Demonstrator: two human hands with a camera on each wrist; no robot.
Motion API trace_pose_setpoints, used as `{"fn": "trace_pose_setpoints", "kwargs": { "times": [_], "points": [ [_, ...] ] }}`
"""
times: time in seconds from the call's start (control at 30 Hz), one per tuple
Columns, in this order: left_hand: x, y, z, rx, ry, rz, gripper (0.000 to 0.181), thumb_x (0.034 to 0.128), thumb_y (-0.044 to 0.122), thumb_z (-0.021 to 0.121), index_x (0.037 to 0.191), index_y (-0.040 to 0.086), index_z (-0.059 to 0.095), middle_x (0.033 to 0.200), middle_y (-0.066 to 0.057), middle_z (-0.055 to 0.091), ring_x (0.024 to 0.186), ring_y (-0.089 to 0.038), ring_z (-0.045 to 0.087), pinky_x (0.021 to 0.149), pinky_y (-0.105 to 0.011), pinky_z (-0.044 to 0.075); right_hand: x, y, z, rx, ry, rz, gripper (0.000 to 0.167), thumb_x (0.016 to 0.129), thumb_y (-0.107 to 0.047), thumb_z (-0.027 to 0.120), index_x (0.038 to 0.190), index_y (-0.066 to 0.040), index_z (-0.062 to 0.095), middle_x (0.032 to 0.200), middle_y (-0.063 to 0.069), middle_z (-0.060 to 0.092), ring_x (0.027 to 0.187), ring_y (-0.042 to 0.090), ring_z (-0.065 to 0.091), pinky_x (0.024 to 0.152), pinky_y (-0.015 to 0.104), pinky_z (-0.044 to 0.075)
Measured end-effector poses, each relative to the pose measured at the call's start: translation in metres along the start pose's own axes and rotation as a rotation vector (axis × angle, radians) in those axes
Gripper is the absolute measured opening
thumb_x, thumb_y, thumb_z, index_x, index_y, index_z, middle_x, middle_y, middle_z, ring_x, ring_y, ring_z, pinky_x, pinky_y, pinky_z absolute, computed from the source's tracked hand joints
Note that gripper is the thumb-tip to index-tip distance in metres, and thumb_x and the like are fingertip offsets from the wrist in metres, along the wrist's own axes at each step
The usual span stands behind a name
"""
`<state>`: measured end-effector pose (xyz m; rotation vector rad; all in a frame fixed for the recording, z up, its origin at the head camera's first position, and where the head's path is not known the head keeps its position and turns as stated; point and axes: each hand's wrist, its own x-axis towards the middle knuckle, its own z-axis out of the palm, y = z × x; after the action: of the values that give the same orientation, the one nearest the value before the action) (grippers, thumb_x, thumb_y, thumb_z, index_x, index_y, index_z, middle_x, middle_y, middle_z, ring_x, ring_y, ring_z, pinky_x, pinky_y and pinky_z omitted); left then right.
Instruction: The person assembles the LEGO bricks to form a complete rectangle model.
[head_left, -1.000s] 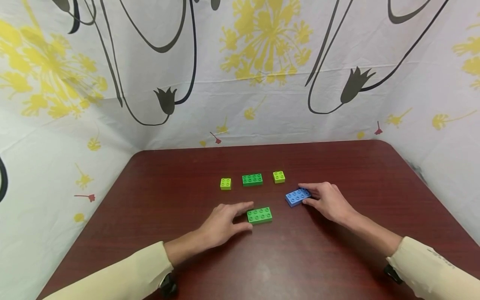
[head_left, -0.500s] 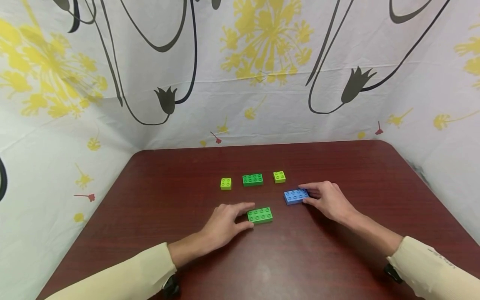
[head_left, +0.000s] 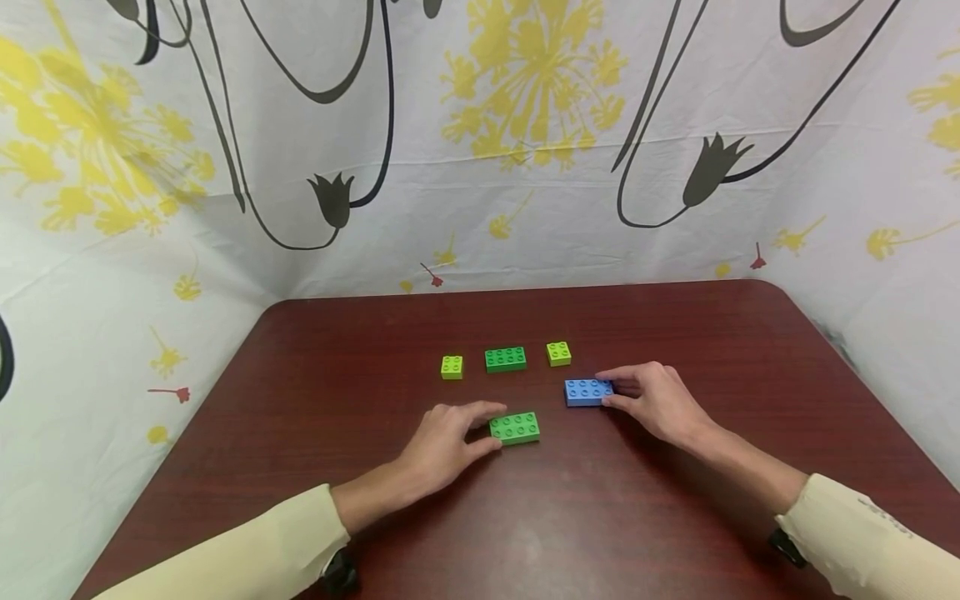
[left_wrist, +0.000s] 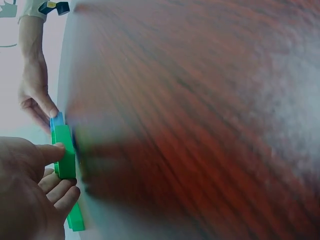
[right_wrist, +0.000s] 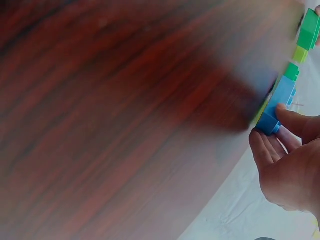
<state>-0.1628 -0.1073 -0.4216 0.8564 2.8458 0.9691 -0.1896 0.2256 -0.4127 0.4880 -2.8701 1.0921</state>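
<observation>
My left hand (head_left: 446, 450) pinches the left end of a bright green building brick (head_left: 515, 427), thumb on its near side. In the left wrist view the thumb presses this green brick (left_wrist: 65, 155) and the other fingers lie beneath it. Farther right and back, my right hand (head_left: 660, 404) holds a blue building brick (head_left: 587, 392) by its right end. The right wrist view has the thumb on one side of the blue brick (right_wrist: 278, 102) and fingertips at its lower end. Studs face up on both bricks, and a gap separates them.
Behind the hands, a darker green brick (head_left: 506, 359) lies between two small lime bricks, one on the left (head_left: 452, 367) and one on the right (head_left: 558, 354). The dark red table (head_left: 360, 350) has a patterned white cloth (head_left: 525, 233) hanging beyond its far edge.
The blue brick has turned in my right hand's grip from slanted to nearly straight, shifting slightly left. My left hand and the bright green brick have moved a little left and back.
</observation>
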Motion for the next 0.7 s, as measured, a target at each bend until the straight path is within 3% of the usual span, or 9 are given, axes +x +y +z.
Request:
{"fn": "trace_pose_setpoints", "kwargs": {
  "times": [0.7],
  "points": [
    [-0.008, -0.011, -0.014, -0.034, -0.021, -0.037, 0.045, 0.0966, 0.018, 0.082, 0.140, 0.012, 0.069, 0.135, 0.000, 0.072, 0.120, -0.016, 0.071, 0.099, -0.040, 0.058, -0.010, -0.020, 0.011, 0.013, -0.026, -0.054, 0.039, 0.089, 0.000, 0.084, 0.127, 0.001, 0.076, 0.124, 0.021, 0.074, 0.110, 0.033, 0.075, 0.090, 0.049, 0.060]
  ]
}}
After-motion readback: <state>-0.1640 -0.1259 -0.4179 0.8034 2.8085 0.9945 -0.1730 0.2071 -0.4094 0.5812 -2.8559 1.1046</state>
